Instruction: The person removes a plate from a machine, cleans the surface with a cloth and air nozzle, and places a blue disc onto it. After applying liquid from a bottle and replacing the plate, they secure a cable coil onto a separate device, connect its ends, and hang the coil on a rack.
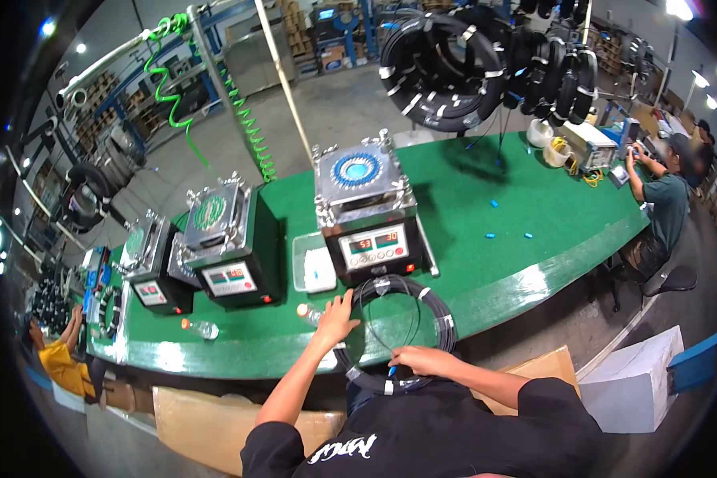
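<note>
A black cable coil (446, 323) with white ties lies at the front edge of the green table, partly over the edge. My left hand (336, 319) rests at the coil's left side, fingers apart. Closed around a thin black cable end with a blue tip (392, 370), my right hand (413, 360) is at the coil's lower part. Behind the coil stands a machine (370, 215) with a red digital display and a ring of blue pieces on top. A bottle with an orange cap (309, 314) is beside my left hand.
Two similar machines (235, 275) (155, 291) stand left, near another bottle (203, 328). A clear tray (299, 263) holds white material. Black coils (438, 111) hang above the table. Small blue pieces (490, 236) lie right. Co-workers sit at both ends; cardboard (215, 422) is below.
</note>
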`<state>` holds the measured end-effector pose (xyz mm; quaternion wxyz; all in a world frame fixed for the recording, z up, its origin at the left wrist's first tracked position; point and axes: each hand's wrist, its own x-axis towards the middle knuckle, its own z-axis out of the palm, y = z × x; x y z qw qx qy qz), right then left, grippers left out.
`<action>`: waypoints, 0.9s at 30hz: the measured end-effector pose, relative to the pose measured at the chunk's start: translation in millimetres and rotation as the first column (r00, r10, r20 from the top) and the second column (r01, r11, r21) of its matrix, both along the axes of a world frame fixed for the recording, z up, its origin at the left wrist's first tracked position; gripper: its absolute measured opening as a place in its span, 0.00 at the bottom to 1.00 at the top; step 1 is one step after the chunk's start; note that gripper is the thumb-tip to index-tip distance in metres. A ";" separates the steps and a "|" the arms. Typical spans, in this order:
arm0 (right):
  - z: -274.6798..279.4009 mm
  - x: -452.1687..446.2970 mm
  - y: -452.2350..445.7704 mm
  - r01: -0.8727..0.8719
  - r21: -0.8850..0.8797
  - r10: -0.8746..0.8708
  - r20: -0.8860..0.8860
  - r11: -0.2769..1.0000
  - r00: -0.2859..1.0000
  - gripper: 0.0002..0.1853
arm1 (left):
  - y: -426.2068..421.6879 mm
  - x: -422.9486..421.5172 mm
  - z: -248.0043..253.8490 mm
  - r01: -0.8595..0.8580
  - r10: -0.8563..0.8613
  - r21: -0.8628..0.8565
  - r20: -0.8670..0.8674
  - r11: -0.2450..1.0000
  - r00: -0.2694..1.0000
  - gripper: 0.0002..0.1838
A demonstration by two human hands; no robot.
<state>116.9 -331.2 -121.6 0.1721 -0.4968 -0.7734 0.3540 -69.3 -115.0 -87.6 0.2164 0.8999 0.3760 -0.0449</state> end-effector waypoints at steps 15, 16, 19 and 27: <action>63.1 65.8 36.8 0.287 0.130 -0.280 -0.070 0.949 0.958 0.39 | 4.7 0.5 6.7 -0.052 0.060 -0.059 0.151 0.997 0.987 0.44; 58.7 66.8 41.3 0.394 0.224 -0.396 -0.041 0.891 0.917 0.37 | 4.9 -0.3 3.1 -0.039 0.043 -0.031 0.154 0.999 0.987 0.44; 67.0 67.8 48.7 0.574 0.317 -0.623 0.077 0.755 0.778 0.31 | 5.5 2.8 -4.7 -0.024 0.022 0.014 0.120 1.000 0.992 0.45; -22.6 101.4 64.1 0.704 0.017 -0.698 0.150 0.710 0.700 0.38 | 6.3 12.5 8.0 -0.032 0.031 -0.007 -0.026 0.999 0.999 0.38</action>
